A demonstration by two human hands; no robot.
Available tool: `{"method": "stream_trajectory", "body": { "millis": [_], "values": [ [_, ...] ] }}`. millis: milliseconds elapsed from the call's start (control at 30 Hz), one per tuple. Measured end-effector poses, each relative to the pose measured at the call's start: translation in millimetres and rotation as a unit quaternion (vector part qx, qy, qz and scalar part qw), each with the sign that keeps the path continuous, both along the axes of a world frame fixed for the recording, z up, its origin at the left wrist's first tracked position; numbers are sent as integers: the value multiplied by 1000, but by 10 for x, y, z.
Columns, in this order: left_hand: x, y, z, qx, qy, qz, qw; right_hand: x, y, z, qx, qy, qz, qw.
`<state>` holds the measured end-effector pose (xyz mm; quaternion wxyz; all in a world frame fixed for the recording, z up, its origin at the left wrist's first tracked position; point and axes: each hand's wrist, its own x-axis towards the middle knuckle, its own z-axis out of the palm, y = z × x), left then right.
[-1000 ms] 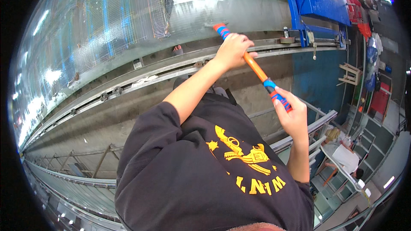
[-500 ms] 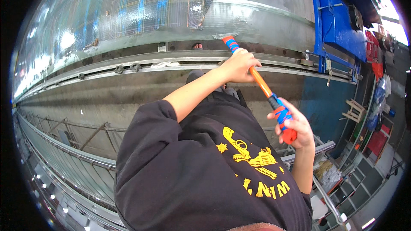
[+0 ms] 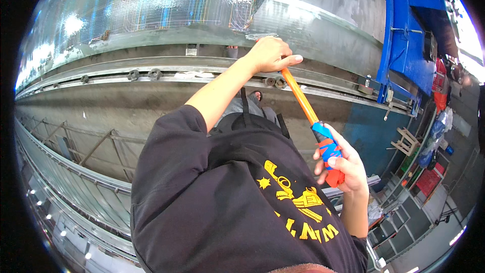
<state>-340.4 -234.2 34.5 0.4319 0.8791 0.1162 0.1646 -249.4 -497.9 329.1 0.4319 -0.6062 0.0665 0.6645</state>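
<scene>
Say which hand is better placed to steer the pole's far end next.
Likely the left hand, gripping the orange pole close to that end; the right hand holds the taped near end.

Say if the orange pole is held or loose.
Held: the pole has the right grip around its wrapped end, left grip farther up.

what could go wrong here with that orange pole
1. The right hand seems loosely curled around the red and blue wrapping, so the orange pole might twist or slip.
2. In this view the pole crosses the metal rail; if lowered, it could knock against it.
3. The grey surface looks shiny, perhaps slick, so the pole's far end might skid there.
</scene>
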Motion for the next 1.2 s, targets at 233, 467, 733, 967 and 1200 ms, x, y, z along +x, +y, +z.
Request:
{"method": "stream_trajectory", "body": {
  "millis": [233, 467, 733, 967, 1200],
  "values": [
    [-13, 172, -197, 5, -75, 26, 997, 119, 387, 204, -55, 8, -1, 998],
    [128, 495, -293, -52, -152, 77, 984, 384, 994, 290, -112, 3, 37, 993],
    [585, 1359, -315, -47, -157, 57, 985, 776, 1771, 276, -105, -6, 54, 993],
    [1353, 2392, -395, -42, -184, 65, 980, 1398, 2814, 229, -92, -46, 2, 995],
    [2021, 3459, -467, 1, -137, 86, 987, 1893, 3825, 120, -64, -112, -67, 989]
  ]
}}
